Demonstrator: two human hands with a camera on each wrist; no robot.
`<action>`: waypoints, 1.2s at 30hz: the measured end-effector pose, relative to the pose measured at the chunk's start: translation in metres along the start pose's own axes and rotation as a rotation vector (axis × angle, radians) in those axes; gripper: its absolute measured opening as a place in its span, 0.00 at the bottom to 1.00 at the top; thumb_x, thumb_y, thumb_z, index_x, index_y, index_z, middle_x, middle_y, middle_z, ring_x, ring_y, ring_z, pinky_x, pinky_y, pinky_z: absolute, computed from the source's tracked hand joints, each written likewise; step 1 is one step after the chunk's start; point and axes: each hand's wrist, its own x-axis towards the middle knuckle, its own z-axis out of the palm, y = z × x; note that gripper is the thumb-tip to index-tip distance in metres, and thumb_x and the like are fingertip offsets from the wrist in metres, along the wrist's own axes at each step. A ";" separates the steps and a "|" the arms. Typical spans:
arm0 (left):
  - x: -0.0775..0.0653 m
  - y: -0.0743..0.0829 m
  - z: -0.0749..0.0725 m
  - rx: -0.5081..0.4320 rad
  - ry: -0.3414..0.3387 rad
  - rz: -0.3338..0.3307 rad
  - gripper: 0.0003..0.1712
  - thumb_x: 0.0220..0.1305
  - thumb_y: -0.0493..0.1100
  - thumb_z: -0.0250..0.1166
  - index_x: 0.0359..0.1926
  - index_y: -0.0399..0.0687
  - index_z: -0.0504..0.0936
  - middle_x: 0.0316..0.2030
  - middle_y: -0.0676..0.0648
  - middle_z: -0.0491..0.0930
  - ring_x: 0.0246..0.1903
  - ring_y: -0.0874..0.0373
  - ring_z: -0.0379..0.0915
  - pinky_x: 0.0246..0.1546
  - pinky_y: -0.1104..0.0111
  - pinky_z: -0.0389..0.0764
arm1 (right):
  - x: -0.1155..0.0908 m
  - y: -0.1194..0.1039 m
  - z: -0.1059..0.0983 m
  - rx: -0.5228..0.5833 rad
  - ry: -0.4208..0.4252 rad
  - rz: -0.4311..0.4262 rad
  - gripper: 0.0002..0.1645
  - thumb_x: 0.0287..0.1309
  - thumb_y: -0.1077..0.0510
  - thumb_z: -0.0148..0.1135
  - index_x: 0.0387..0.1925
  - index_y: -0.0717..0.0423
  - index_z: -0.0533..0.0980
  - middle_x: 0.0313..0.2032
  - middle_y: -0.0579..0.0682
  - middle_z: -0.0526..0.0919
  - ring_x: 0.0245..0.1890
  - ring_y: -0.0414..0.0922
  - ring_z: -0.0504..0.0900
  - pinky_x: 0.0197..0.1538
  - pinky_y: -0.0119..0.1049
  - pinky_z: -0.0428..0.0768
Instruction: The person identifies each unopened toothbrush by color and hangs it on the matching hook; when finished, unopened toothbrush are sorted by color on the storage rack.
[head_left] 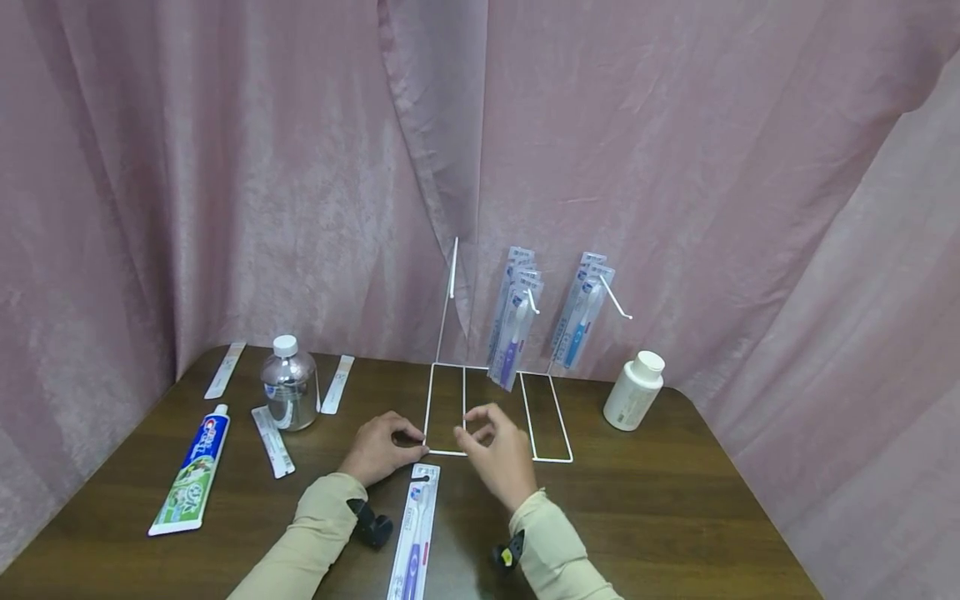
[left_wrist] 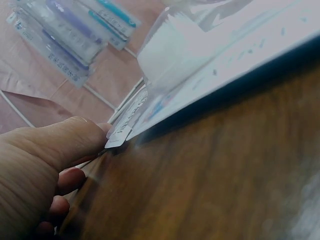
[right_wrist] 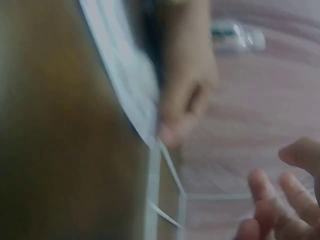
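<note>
A white wire display rack [head_left: 446, 452] stands on the table. At its front left corner my left hand [head_left: 382, 450] pinches the wire between thumb and fingers. My right hand [head_left: 501, 458] hovers over the rack's base, thumb and fingers bent and apart, holding nothing; its loose fingers [right_wrist: 292, 200] also show in the right wrist view. Between my forearms lies a packaged purple toothbrush [head_left: 414, 533], its hanging hole toward the rack. More purple toothbrush packs [head_left: 516, 329] hang from the middle hook, and blue toothbrush packs [head_left: 581, 317] from the right hook. The left hook [head_left: 453, 271] is bare.
On the left are a toothpaste tube [head_left: 193, 467], a clear bottle with a white cap [head_left: 291, 387] and several narrow white packets [head_left: 273, 442]. A white bottle [head_left: 634, 392] stands to the right of the rack. A pink curtain [head_left: 300, 183] hangs behind the table.
</note>
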 end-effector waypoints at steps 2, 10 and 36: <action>0.000 0.000 0.001 -0.006 -0.001 -0.003 0.09 0.50 0.47 0.84 0.31 0.63 0.91 0.33 0.62 0.80 0.39 0.60 0.79 0.46 0.60 0.77 | -0.014 0.003 0.010 0.012 -0.089 0.008 0.16 0.61 0.51 0.76 0.46 0.52 0.82 0.23 0.41 0.85 0.23 0.35 0.78 0.30 0.35 0.75; 0.002 0.000 0.002 -0.018 -0.008 -0.016 0.09 0.51 0.47 0.84 0.31 0.63 0.91 0.34 0.61 0.80 0.39 0.60 0.78 0.46 0.59 0.77 | -0.047 0.010 0.027 0.038 -0.294 0.090 0.25 0.61 0.48 0.75 0.54 0.55 0.79 0.23 0.40 0.81 0.21 0.36 0.74 0.29 0.35 0.72; 0.000 0.005 -0.001 0.006 -0.014 -0.037 0.09 0.51 0.46 0.84 0.32 0.61 0.91 0.36 0.59 0.82 0.41 0.58 0.79 0.49 0.58 0.78 | -0.055 0.011 0.036 -0.129 -0.303 0.071 0.21 0.50 0.40 0.80 0.43 0.42 0.84 0.21 0.33 0.75 0.20 0.33 0.70 0.27 0.34 0.68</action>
